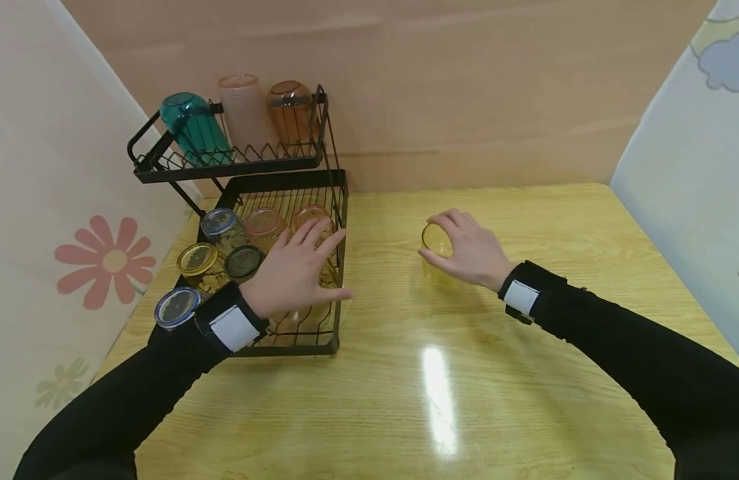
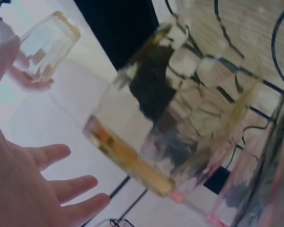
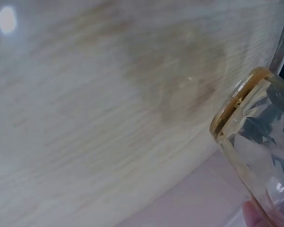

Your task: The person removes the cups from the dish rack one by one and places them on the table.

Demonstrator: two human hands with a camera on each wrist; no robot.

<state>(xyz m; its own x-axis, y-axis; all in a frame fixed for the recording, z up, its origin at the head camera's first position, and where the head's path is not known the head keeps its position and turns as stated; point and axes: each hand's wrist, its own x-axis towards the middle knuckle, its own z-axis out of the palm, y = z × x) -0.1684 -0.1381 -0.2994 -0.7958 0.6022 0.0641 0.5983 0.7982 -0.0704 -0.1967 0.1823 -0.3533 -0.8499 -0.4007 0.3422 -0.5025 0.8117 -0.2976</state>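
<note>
My right hand (image 1: 471,250) grips a yellow-tinted clear glass (image 1: 439,245), thumb and fingers curled round its sides, over the right half of the table. In the right wrist view, the faceted wall of this glass (image 3: 265,137) and its amber edge show at the right. Above the right side of the black rack's lower tier (image 1: 336,347), my left hand (image 1: 294,273) is spread, holding nothing. A clear glass with a yellow band (image 2: 132,163) stands close beside it in the left wrist view. Some lower-tier glasses are partly hidden by the left hand and forearm.
Blue-rimmed (image 1: 177,307), yellow-rimmed (image 1: 197,259), dark (image 1: 244,262) and pink (image 1: 265,221) glasses fill the lower tier's left and back. On the upper tier stand teal (image 1: 194,128), tall pink (image 1: 243,110) and amber (image 1: 291,113) tumblers. The wooden table (image 1: 381,400) reflects light.
</note>
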